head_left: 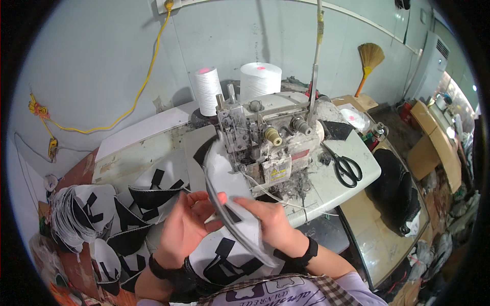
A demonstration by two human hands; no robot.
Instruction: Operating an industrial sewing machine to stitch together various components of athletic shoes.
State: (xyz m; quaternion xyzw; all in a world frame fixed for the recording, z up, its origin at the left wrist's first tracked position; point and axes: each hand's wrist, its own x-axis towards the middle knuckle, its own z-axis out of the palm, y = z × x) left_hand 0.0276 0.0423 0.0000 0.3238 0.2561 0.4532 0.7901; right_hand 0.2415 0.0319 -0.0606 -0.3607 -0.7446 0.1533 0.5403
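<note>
A curved white fabric piece [232, 183] with a grey edge and black tabs stands tilted in front of me, its far end beside the overlock sewing machine [275, 132]. My left hand [191, 222] is closed at its left edge, fingers curled, with the thumb and fingertips against the rim. My right hand [273, 222] pinches the piece from the right, by a small black tab, with its other fingers folded under. On my lap, below both hands, lies another white piece with black strips [224, 255].
Stacked white and black fabric pieces [84, 214] lie at left. Two white thread cones [260, 79] stand behind the machine. Black scissors [347, 168] rest on its right side. A black bundle [393, 188] lies on the side table at right, and a broom [368, 58] leans beyond.
</note>
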